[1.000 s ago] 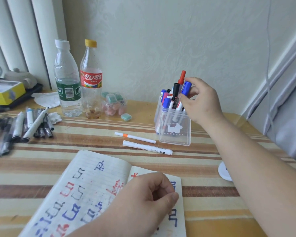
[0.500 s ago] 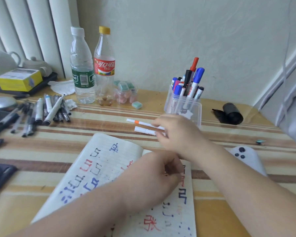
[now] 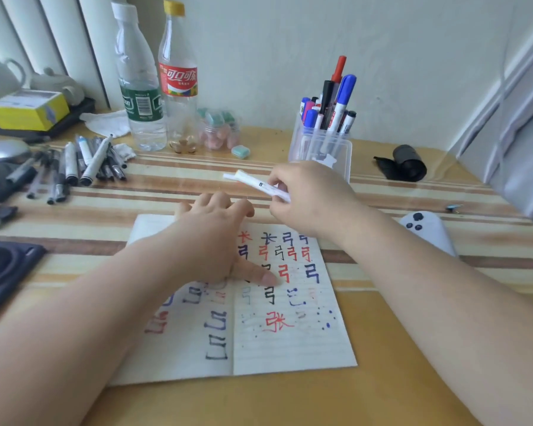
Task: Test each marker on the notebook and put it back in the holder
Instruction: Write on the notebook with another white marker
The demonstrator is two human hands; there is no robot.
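An open notebook [image 3: 290, 342] covered in red, blue and black test marks lies on the striped table. My left hand [image 3: 216, 241] rests flat on its upper left page, fingers spread and thumb out. Just beyond the notebook's top edge, my right hand [image 3: 308, 201] pinches a white marker [image 3: 253, 182] and holds it lifted off the table, pointing left; blur hides whether a second marker is with it. Behind that hand stands the clear plastic holder [image 3: 320, 152], holding several blue, black and red markers upright.
A pile of pens [image 3: 83, 161] lies at the left. Two plastic bottles [image 3: 139, 87] and a small jar [image 3: 217, 130] stand at the back. A black roll [image 3: 408, 162] and a white controller [image 3: 425, 229] are on the right, a dark case [image 3: 3, 272] on the left.
My right hand left the holder, came down to the white markers on the table and lifted one. My left hand uncurled and now lies flat on the notebook.
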